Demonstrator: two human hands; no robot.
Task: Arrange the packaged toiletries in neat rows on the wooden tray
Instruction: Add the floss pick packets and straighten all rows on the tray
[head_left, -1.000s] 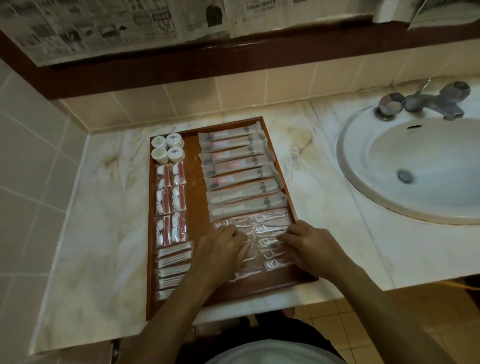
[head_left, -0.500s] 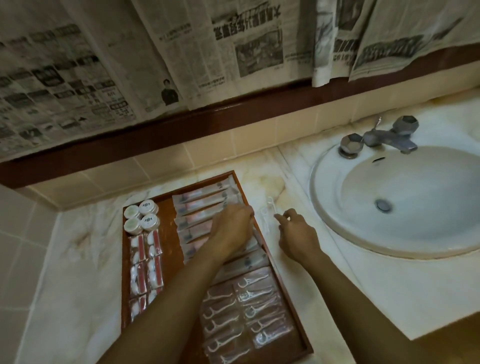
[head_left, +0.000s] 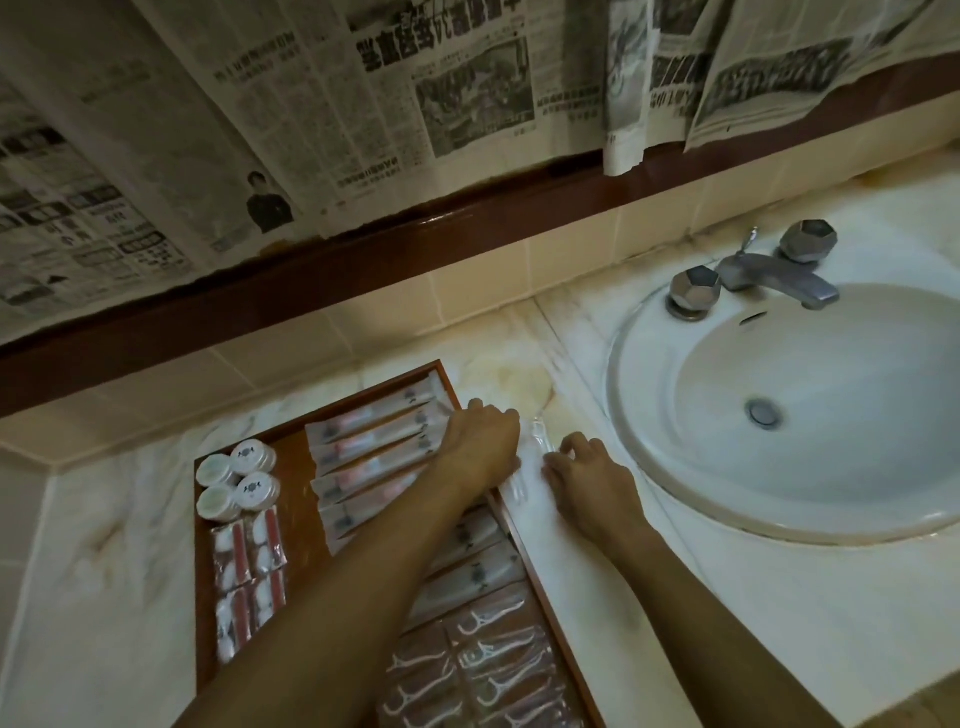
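A rectangular brown wooden tray (head_left: 291, 447) holds rows of long clear-wrapped packets (head_left: 374, 441), round white tubs (head_left: 252, 457), red-and-white sachets (head_left: 249, 545) and clear-bagged white floss picks (head_left: 493, 654); a stray clear packet (head_left: 537, 449) lies just beside its right rim.

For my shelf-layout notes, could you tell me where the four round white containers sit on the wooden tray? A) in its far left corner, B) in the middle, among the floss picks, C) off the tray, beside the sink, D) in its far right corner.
A: the round white containers cluster at the far left corner of the wooden tray, beyond the small red-and-white packets.
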